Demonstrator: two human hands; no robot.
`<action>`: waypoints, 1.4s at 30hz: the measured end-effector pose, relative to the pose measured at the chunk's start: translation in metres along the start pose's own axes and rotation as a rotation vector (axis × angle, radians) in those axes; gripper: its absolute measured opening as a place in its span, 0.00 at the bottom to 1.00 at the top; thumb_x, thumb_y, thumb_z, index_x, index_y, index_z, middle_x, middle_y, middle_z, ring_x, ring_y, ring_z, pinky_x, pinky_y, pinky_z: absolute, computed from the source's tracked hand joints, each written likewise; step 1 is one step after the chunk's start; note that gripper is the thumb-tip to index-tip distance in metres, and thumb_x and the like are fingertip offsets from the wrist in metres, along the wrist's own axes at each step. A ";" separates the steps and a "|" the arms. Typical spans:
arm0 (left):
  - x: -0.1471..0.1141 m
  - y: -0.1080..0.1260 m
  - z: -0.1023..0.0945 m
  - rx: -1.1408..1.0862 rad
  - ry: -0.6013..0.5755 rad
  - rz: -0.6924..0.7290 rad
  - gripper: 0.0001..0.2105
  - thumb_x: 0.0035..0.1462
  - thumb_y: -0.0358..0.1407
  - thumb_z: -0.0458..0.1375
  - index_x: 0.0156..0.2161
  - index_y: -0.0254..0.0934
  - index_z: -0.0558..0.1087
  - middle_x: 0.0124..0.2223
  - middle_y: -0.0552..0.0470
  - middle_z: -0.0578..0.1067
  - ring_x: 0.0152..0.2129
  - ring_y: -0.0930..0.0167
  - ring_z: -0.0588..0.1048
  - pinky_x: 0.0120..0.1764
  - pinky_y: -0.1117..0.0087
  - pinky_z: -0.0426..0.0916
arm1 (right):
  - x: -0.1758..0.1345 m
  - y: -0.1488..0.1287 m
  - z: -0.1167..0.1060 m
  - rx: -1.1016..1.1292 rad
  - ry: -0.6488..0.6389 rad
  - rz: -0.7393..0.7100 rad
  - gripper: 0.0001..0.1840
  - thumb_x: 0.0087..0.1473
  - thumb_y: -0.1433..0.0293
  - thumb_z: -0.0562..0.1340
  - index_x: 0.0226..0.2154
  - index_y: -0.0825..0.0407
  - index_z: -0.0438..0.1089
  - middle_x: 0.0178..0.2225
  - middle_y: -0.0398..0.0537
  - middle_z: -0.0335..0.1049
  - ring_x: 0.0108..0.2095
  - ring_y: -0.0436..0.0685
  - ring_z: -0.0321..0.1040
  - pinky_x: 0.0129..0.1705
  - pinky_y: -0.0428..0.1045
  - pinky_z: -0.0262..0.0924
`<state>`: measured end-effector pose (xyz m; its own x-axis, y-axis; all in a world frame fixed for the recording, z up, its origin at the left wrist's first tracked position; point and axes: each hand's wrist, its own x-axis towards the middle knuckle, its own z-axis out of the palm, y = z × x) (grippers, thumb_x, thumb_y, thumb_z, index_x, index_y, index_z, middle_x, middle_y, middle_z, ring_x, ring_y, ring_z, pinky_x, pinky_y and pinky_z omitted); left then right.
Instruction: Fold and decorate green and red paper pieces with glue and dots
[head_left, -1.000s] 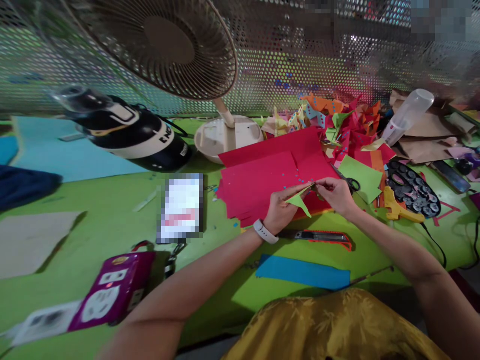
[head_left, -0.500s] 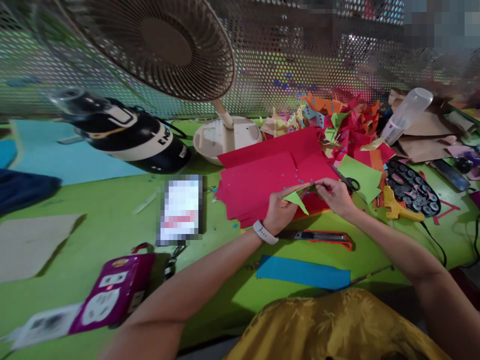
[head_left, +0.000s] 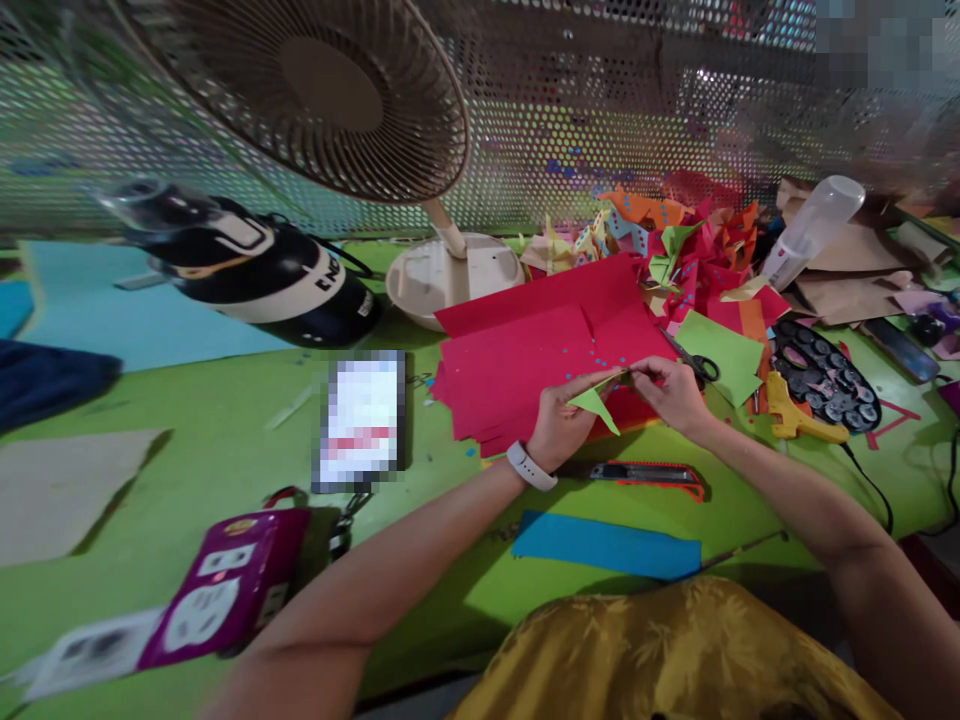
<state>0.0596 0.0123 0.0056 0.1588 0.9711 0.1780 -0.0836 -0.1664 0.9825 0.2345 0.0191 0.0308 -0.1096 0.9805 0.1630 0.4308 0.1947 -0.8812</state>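
Folded light-green paper (head_left: 598,407) is held in my left hand (head_left: 561,425), which is closed around it and wears a pale wristband. My right hand (head_left: 671,395) pinches at the far end of the same paper, close to the left fingertips. Just what the right fingertips grip is partly hidden. Both hands are above red paper sheets (head_left: 517,370) sprinkled with tiny blue bits. Black-handled scissors (head_left: 703,370) lie right beside my right hand, near a flat light-green sheet (head_left: 724,350). An orange-edged box cutter (head_left: 649,475) rests below the hands.
Behind the sheets is a pile of folded colored paper (head_left: 690,250). A yellow glue gun (head_left: 802,415) and a black paint palette (head_left: 829,380) lie to the right. A blue strip (head_left: 607,545) is in front. A fan (head_left: 450,275), black bottle (head_left: 277,280) and phone (head_left: 364,420) stand or lie left.
The green paper's loose tip has shifted slightly downward and right. Both hands stay in nearly the same place.
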 end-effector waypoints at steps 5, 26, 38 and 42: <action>0.001 0.005 0.001 0.028 -0.020 0.070 0.07 0.53 0.37 0.64 0.38 0.40 0.81 0.38 0.48 0.83 0.41 0.62 0.80 0.49 0.59 0.74 | 0.000 0.001 0.000 0.097 -0.010 0.067 0.11 0.51 0.64 0.59 0.28 0.53 0.73 0.21 0.41 0.67 0.22 0.49 0.61 0.26 0.46 0.56; 0.005 0.006 -0.008 -0.009 0.000 0.166 0.19 0.51 0.37 0.68 0.50 0.43 0.77 0.58 0.44 0.73 0.58 0.57 0.70 0.59 0.53 0.65 | 0.003 -0.001 -0.002 0.102 0.039 -0.039 0.07 0.51 0.65 0.62 0.32 0.51 0.73 0.29 0.46 0.75 0.30 0.52 0.71 0.35 0.49 0.66; 0.004 0.016 -0.002 -0.253 0.015 -0.141 0.23 0.61 0.55 0.52 0.38 0.40 0.81 0.41 0.47 0.82 0.42 0.63 0.79 0.50 0.60 0.71 | 0.010 0.009 -0.009 0.218 0.260 -0.154 0.10 0.56 0.63 0.62 0.37 0.48 0.77 0.35 0.47 0.75 0.36 0.54 0.72 0.42 0.53 0.68; -0.001 0.017 -0.003 -0.243 -0.072 -0.220 0.18 0.46 0.53 0.68 0.29 0.39 0.80 0.34 0.48 0.81 0.36 0.64 0.79 0.44 0.63 0.73 | 0.010 0.002 -0.010 0.177 0.192 -0.190 0.10 0.57 0.61 0.62 0.36 0.46 0.78 0.38 0.49 0.75 0.40 0.55 0.72 0.43 0.53 0.69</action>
<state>0.0545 0.0089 0.0217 0.2673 0.9633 -0.0248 -0.2708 0.0998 0.9574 0.2434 0.0294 0.0357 0.0050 0.9176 0.3976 0.2540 0.3834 -0.8880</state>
